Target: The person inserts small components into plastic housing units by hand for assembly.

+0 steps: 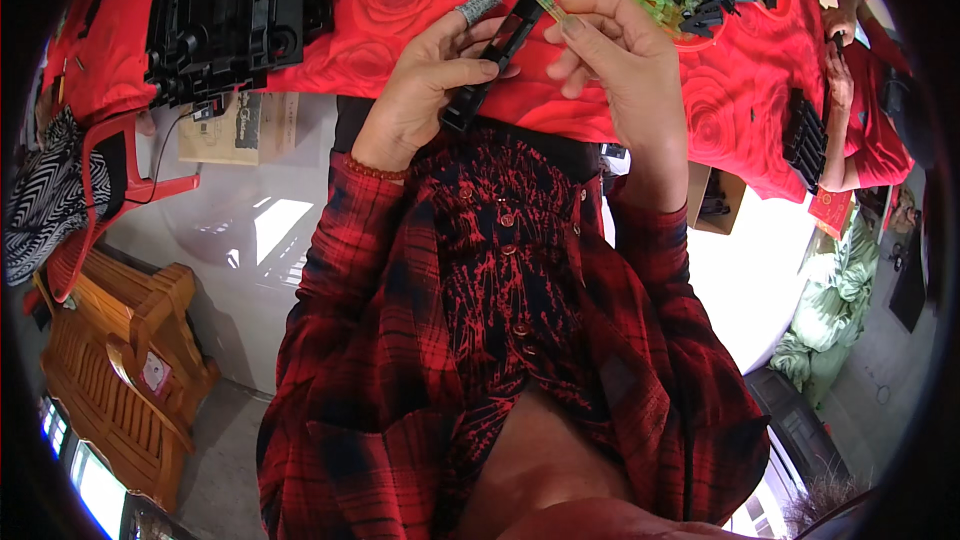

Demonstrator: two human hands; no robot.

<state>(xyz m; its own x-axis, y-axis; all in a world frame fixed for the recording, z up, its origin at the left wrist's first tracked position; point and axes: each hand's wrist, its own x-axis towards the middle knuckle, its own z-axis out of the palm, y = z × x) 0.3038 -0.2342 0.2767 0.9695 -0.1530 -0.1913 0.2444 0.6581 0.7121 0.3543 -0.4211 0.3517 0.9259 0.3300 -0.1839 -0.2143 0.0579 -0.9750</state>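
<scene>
My left hand [425,80] is raised in front of my chest, palm turned toward me, fingers curled and thumb laid across them in a closed grip. The index finger sticks up, its tip wrapped in a grey sleeve. A beaded band sits on that wrist. My right hand [610,50] is held just beside it at the same height, fingers bent, thumb and forefinger pinched together at the tips. Both forearms rise from the lower edge in red and black checked sleeves, elbows apart, wrists close together.
</scene>
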